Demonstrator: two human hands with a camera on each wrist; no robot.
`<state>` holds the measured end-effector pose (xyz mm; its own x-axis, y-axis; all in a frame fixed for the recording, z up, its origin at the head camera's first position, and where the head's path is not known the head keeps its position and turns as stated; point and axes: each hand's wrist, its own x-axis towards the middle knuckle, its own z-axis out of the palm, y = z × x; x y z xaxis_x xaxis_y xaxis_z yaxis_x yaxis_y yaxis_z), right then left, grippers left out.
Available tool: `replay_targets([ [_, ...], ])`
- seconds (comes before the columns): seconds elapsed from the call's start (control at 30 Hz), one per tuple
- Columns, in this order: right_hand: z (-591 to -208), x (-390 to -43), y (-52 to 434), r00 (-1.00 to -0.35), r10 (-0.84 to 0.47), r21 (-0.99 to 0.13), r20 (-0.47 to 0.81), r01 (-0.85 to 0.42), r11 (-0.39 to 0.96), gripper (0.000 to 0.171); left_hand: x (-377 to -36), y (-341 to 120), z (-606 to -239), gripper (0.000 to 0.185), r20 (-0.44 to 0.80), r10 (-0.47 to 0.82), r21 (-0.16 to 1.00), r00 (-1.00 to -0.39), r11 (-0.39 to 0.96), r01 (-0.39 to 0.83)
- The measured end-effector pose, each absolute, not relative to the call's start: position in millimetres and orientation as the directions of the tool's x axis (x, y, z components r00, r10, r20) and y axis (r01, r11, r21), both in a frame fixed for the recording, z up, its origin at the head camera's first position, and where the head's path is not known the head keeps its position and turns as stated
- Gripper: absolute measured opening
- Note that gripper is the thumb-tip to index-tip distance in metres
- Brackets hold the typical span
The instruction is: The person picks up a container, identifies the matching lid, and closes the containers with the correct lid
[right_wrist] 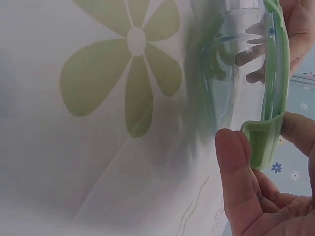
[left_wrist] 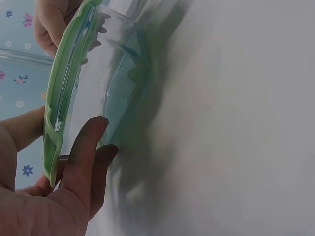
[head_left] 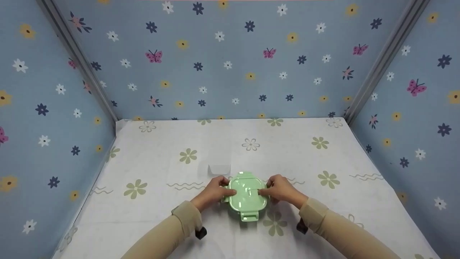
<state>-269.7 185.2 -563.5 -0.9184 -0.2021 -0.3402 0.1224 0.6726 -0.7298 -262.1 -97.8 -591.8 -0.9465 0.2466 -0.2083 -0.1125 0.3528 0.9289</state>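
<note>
Head view: green-lidded container (head_left: pixel 247 196) sits on the flowered tablecloth (head_left: pixel 161 172), dead centre in front of me, near the front edge. My left hand (head_left: pixel 212 191) is on it at 9 o'clock, my right hand (head_left: pixel 282 189) at 3 o'clock, both touching, so neither is nearer. Fingers of both curl over the lid's side edges, thumbs on top. Long axis runs 12 to 6, with one latch tab sticking out at 6 and another at 12. A small clear rectangle (head_left: pixel 219 169) lies on the cloth at 11 o'clock from the box, apart from it.

Left wrist view: my left hand (left_wrist: pixel 54 196) grips the near side. Fingers (left_wrist: pixel 86 147) wrap the clear glass wall under the green lid (left_wrist: pixel 61 98), thumb lies on the lid's top side. The box lies straight ahead of my palm, touching. My other hand shows at the far end, around 11 o'clock.

Right wrist view: my right hand (right_wrist: pixel 266 196) holds the same way. One fingertip (right_wrist: pixel 234 157) presses the clear wall just below a side latch tab (right_wrist: pixel 263 142), the thumb on the other side of the lid. I judge the tab is pinched between them, not clearly snapped down or lifted. Left fingers show through the glass at 1 o'clock.
</note>
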Motion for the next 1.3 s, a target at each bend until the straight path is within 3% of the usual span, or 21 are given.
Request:
replay_targets([
  [0.37, -563.7, -271.8, 182.8, -0.916, -0.178, -0.737, -0.360, 0.163, 0.656, 0.024, -263.6, -98.4, -593.1, 0.034, -0.201, 0.241, 0.926, -0.950, 0.362, -0.104],
  [0.93, -568.5, -270.4, 183.4, -0.921, -0.145, -0.792, -0.362, 0.221, 0.569, 0.030, -262.4, -97.2, -596.6, 0.031, -0.157, 0.254, 0.945, -0.954, 0.318, -0.071],
  [1.3, -571.1, -271.1, 182.2, -0.911, -0.139, -0.801, -0.389, 0.260, 0.540, 0.027, -262.9, -98.3, -601.0, 0.040, -0.156, 0.251, 0.939, -0.955, 0.336, -0.065],
])
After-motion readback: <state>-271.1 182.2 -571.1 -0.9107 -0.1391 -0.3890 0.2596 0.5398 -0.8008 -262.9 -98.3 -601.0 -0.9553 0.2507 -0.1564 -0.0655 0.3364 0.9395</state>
